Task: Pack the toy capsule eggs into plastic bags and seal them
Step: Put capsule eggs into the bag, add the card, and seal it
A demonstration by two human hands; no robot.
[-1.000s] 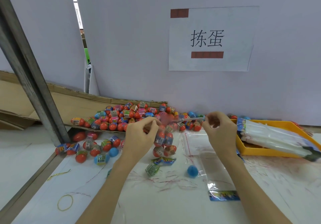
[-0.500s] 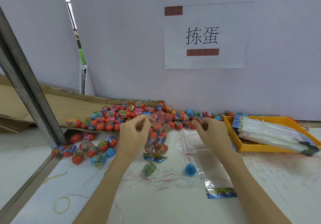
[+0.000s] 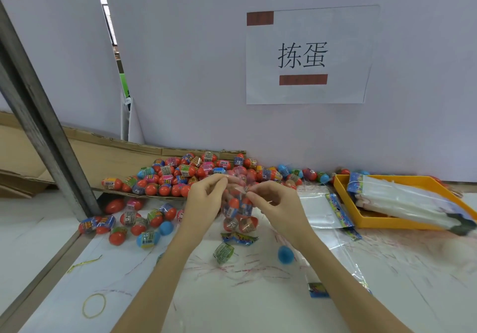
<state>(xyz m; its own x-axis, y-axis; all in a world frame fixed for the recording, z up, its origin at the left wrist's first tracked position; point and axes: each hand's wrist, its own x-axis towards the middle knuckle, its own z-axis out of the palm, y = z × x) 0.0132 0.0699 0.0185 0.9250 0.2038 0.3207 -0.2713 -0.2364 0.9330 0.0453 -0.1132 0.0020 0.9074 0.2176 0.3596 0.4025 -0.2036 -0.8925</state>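
**Bag full, both hands up at the mouth**

The filled plastic bag point(image 3: 238, 210) hangs upright just above the white table point(image 3: 258, 307), orange and blue capsule eggs packed inside, and it is the landmark here. At its top the left hand point(image 3: 204, 201) pinches one side of the opening between thumb and fingertips, and the right hand point(image 3: 273, 203) pinches the other side, the two sets of fingertips nearly meeting. This looks like the sealing step: the eggs are in and the mouth is being gathered. Whether the strip is already partly pressed shut cannot be told. The next move likely calls for lining up the two lips and running pinched fingers along them without letting the load sag.

Behind the bag lies the heap of loose eggs point(image 3: 180, 175); just below it a lone blue egg point(image 3: 285, 254). Right of the bag lie flat empty bags point(image 3: 322, 211), then a yellow tray point(image 3: 387, 223) stacked with more.
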